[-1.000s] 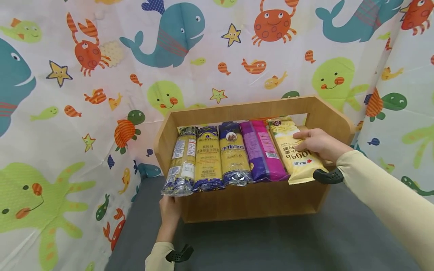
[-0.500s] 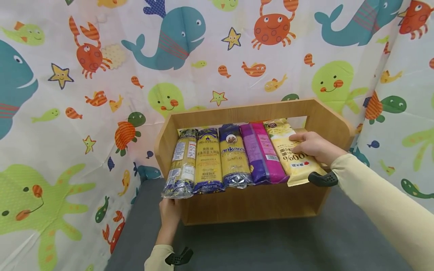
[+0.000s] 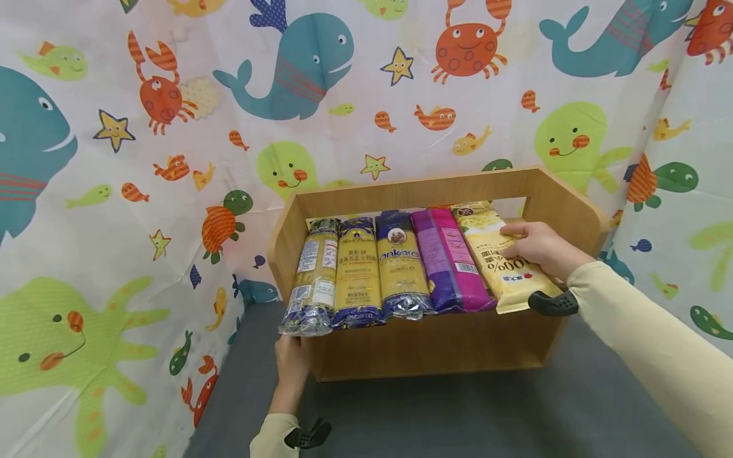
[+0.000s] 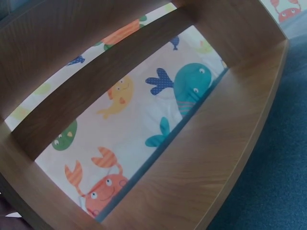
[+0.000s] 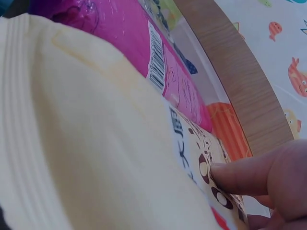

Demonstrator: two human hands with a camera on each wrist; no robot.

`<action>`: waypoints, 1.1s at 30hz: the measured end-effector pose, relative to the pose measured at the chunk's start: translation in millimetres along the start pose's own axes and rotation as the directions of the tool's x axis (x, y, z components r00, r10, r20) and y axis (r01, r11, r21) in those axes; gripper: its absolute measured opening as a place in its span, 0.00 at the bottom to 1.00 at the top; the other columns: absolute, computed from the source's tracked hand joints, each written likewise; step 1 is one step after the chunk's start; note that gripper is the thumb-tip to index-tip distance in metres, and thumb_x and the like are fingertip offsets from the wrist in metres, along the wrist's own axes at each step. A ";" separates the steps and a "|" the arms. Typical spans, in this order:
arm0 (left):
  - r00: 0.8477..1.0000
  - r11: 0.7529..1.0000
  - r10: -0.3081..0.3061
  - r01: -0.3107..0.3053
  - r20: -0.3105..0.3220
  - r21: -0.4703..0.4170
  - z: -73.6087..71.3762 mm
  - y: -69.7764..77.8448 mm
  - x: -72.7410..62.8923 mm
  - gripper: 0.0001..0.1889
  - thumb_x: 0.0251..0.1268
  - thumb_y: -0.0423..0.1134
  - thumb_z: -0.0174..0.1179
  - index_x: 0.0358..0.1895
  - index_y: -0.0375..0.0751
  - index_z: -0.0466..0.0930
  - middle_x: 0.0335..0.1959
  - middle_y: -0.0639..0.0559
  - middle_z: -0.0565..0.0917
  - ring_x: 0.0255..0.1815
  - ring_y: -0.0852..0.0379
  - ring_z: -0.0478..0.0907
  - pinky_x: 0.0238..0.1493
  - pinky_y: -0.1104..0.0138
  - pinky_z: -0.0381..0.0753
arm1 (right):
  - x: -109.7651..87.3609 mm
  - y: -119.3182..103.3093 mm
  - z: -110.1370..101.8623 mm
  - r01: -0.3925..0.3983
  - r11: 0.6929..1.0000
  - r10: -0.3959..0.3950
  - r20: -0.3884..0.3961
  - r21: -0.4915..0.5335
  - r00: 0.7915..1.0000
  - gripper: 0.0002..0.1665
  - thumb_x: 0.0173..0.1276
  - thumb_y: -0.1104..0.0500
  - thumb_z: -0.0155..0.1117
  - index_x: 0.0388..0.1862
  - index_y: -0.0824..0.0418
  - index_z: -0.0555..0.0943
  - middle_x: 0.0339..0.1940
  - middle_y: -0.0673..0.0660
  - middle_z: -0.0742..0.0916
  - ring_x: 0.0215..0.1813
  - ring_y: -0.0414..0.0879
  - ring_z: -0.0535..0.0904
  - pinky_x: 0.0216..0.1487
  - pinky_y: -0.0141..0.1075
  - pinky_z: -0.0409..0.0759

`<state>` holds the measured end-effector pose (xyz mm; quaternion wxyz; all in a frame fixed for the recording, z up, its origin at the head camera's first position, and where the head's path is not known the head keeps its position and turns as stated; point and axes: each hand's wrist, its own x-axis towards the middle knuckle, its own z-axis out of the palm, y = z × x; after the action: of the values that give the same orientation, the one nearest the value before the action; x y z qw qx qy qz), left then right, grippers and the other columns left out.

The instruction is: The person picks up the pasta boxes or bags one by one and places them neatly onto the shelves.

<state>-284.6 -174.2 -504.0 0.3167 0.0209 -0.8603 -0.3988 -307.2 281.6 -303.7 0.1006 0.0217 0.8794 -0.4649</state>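
Observation:
My right hand (image 3: 541,248) grips the yellow noodle packet (image 3: 487,235) at the right end of the row, in the head view. From the right wrist, the thumb (image 5: 244,175) presses its printed face, with the other fingers mostly hidden at its edge. My left hand (image 3: 292,359) holds the left side of the wooden shelf (image 3: 412,191), under the leftmost spaghetti packet (image 3: 314,273); only a bit of it enters the left wrist view's corner. Beside that packet lie another spaghetti packet (image 3: 357,273), a blue-ended pasta packet (image 3: 403,267) and a pink-purple packet (image 3: 449,261).
The shelf's lower compartment (image 3: 424,350) lies beneath the packets, with its wooden panels (image 4: 211,134) seen from the left wrist. The shelf stands on a dark grey surface (image 3: 435,413), before a white curtain (image 3: 206,152) printed with sea animals.
The view shifts slightly, so the shelf and packets appear a little lower and to the right. Both hands keep their places, the right on the noodle packet and the left on the shelf.

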 end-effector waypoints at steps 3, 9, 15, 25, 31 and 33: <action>1.000 1.000 0.010 -0.010 -0.009 -0.003 2.5 0.2 -0.9 0.10 0.75 0.32 0.55 0.46 0.27 0.83 0.30 0.29 0.86 0.29 0.32 0.84 0.26 0.44 0.77 | 1.4 1.6 -0.5 0.007 1.000 -0.007 -0.011 -0.002 1.000 0.44 0.73 0.62 0.58 0.82 0.68 0.52 0.62 0.73 0.74 0.34 0.38 0.82 0.37 0.34 0.83; 0.999 1.000 0.027 -0.027 -0.021 -0.003 2.1 2.5 1.0 0.09 0.73 0.31 0.56 0.43 0.27 0.83 0.28 0.30 0.85 0.26 0.35 0.83 0.26 0.44 0.75 | -2.3 -0.3 2.7 -0.005 1.000 0.005 -0.055 0.004 0.998 0.43 0.73 0.63 0.59 0.82 0.69 0.52 0.62 0.75 0.74 0.31 0.38 0.82 0.35 0.35 0.83; 0.999 1.000 0.029 -0.029 -0.029 -0.006 2.8 2.4 0.6 0.06 0.71 0.29 0.57 0.38 0.28 0.81 0.19 0.36 0.80 0.18 0.46 0.73 0.20 0.52 0.69 | -4.8 -1.8 6.7 -0.003 1.000 0.003 -0.087 -0.001 0.996 0.43 0.73 0.64 0.59 0.81 0.70 0.52 0.67 0.77 0.70 0.31 0.37 0.80 0.34 0.33 0.83; 1.000 1.000 0.012 -0.012 -0.013 0.008 -0.6 3.0 1.2 0.10 0.75 0.31 0.54 0.46 0.28 0.82 0.25 0.33 0.84 0.20 0.46 0.76 0.22 0.52 0.71 | -6.2 -4.7 15.1 0.007 0.986 -0.038 -0.181 -0.168 0.983 0.41 0.69 0.61 0.61 0.77 0.72 0.61 0.72 0.78 0.68 0.53 0.56 0.77 0.45 0.33 0.76; 1.000 1.000 -0.008 0.008 0.013 0.011 0.6 3.3 0.7 0.10 0.76 0.32 0.54 0.45 0.28 0.82 0.25 0.33 0.83 0.21 0.44 0.77 0.22 0.53 0.70 | -10.3 -6.4 14.5 0.012 0.953 -0.070 -0.181 -0.303 0.981 0.38 0.69 0.59 0.59 0.75 0.74 0.64 0.74 0.80 0.65 0.70 0.69 0.64 0.70 0.56 0.65; 1.000 1.000 -0.016 0.016 0.023 0.012 0.1 4.2 0.4 0.10 0.76 0.33 0.54 0.45 0.28 0.82 0.25 0.33 0.83 0.21 0.44 0.77 0.22 0.53 0.70 | -13.7 -5.1 13.5 0.012 0.946 -0.074 -0.179 -0.325 0.981 0.38 0.70 0.57 0.59 0.74 0.75 0.64 0.73 0.80 0.68 0.71 0.70 0.65 0.72 0.59 0.63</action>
<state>-284.0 -171.4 -500.9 0.3034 0.0252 -0.8661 -0.3965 -292.3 268.3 -304.2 0.0085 0.0297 0.9493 -0.3128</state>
